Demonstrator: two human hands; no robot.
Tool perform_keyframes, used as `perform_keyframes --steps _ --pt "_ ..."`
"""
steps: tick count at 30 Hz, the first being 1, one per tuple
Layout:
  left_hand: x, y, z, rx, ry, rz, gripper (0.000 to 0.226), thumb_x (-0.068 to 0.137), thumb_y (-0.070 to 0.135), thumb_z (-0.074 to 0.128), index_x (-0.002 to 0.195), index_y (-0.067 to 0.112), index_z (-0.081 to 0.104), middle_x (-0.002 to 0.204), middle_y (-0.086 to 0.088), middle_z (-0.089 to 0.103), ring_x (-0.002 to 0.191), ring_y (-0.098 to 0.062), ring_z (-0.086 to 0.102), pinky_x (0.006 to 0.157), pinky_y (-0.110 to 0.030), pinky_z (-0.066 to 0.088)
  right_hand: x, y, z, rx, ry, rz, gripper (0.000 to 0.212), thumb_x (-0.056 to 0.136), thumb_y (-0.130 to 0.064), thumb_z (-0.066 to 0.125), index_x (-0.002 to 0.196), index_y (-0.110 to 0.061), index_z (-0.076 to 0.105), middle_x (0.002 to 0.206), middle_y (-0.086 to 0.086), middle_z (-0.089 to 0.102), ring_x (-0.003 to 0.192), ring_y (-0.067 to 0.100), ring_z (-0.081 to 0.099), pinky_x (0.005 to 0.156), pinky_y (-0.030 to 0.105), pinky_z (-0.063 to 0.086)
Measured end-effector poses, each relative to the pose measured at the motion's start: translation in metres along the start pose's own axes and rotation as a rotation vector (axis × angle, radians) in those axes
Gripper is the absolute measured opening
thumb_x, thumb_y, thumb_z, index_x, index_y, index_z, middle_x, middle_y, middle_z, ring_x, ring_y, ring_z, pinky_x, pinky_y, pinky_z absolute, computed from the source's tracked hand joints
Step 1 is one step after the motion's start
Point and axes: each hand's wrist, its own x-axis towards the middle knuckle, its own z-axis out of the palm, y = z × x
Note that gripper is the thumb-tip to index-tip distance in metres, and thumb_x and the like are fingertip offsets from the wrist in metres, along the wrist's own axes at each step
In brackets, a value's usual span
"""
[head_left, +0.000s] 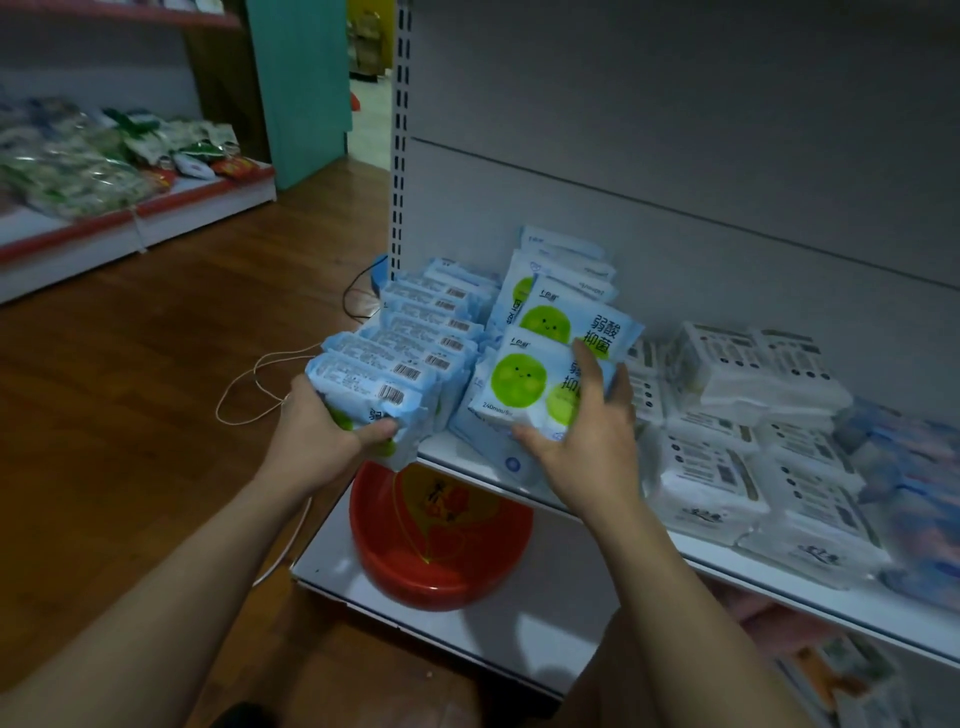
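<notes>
A row of light blue packs (410, 338) with barcodes stands on edge at the left end of a white shelf (779, 582). My left hand (322, 431) grips the front pack of that row (363, 395), thumb on its lower face. To the right, blue packs printed with green smiling circles (566, 322) lean against the shelf's back panel. My right hand (582, 441) holds the front green-circle pack (524, 384), fingers spread over its right side and thumb under its lower edge.
White packs (753, 415) lie stacked on the shelf to the right, with blue and pink packs (904, 483) beyond. A red basin (436, 540) sits on the bottom shelf below. A cord (260, 379) loops on the wooden floor. Another shelf of goods (104, 156) stands far left.
</notes>
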Motion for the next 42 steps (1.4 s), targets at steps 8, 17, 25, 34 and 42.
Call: perform_keyframes --steps 8,17,25,34,42 --pt "-0.003 0.009 -0.003 0.006 0.004 0.019 0.098 0.058 0.026 0.093 0.136 0.013 0.036 0.123 0.004 0.053 0.107 -0.009 0.050 0.089 -0.029 0.044 -0.010 -0.002 -0.010 0.139 0.118 -0.108 0.080 0.066 -0.024 0.086 0.130 -0.044 0.043 0.125 0.001 0.029 0.111 0.018 0.051 0.098 0.023 0.042" --pt "0.002 0.008 -0.022 0.152 -0.041 0.042 0.111 0.033 0.066 0.090 0.130 0.035 0.045 0.126 0.001 0.061 0.120 -0.019 0.054 0.100 -0.042 0.049 -0.042 -0.015 -0.010 0.437 0.145 -0.232 0.060 0.081 -0.019 0.075 0.133 -0.031 0.047 0.119 -0.008 0.044 0.116 -0.012 0.042 0.094 -0.001 0.026" --pt "0.010 0.012 -0.017 -0.043 -0.162 0.102 0.094 0.044 0.019 0.095 0.120 0.020 0.039 0.103 0.020 0.057 0.085 0.011 0.057 0.064 -0.003 0.047 -0.035 -0.014 -0.001 0.389 0.000 -0.142 0.049 0.067 -0.017 0.086 0.096 -0.037 0.051 0.100 -0.020 0.052 0.094 -0.003 0.053 0.083 0.022 0.045" --pt "0.018 0.008 -0.020 -0.185 -0.292 0.056 0.090 0.041 0.008 0.092 0.118 0.026 0.049 0.110 0.003 0.067 0.090 -0.003 0.069 0.068 -0.018 0.056 -0.026 -0.006 0.001 0.451 -0.048 -0.046 0.044 0.065 -0.017 0.088 0.085 -0.037 0.055 0.092 -0.012 0.062 0.086 0.011 0.062 0.079 0.042 0.054" --pt "0.012 0.002 -0.021 -0.233 -0.281 0.028 0.087 0.042 0.001 0.091 0.117 0.017 0.051 0.108 -0.004 0.070 0.089 -0.009 0.071 0.066 -0.019 0.056 0.012 -0.038 -0.019 0.735 0.098 0.050 0.035 0.067 -0.012 0.086 0.091 -0.019 0.061 0.082 -0.003 0.070 0.074 0.014 0.069 0.072 0.038 0.059"
